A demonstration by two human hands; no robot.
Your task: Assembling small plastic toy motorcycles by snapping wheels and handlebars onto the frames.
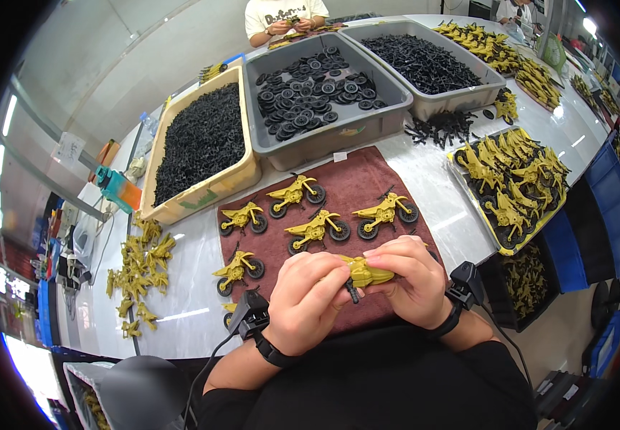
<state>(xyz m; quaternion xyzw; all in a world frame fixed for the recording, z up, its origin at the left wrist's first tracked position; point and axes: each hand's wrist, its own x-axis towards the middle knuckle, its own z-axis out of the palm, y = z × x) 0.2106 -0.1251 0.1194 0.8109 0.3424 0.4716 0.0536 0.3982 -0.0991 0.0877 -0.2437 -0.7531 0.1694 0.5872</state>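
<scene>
Big pale glossy table held a tan bin of spiky black bits, a grey tub of round ribbed wheels, then a fuzzy maroon cloth with finished yellow toy motorbikes parked on it. Over the cloth's near edge, the left hand and right hand pinched a smooth yellow plastic bike body between them, fingers curled tight, with a small black part poking underneath.

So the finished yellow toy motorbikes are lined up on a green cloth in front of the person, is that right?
Not quite. The finished yellow toy motorbikes do sit in front of the person, but the cloth under them is reddish brown, not green. The head view shows it.
</scene>
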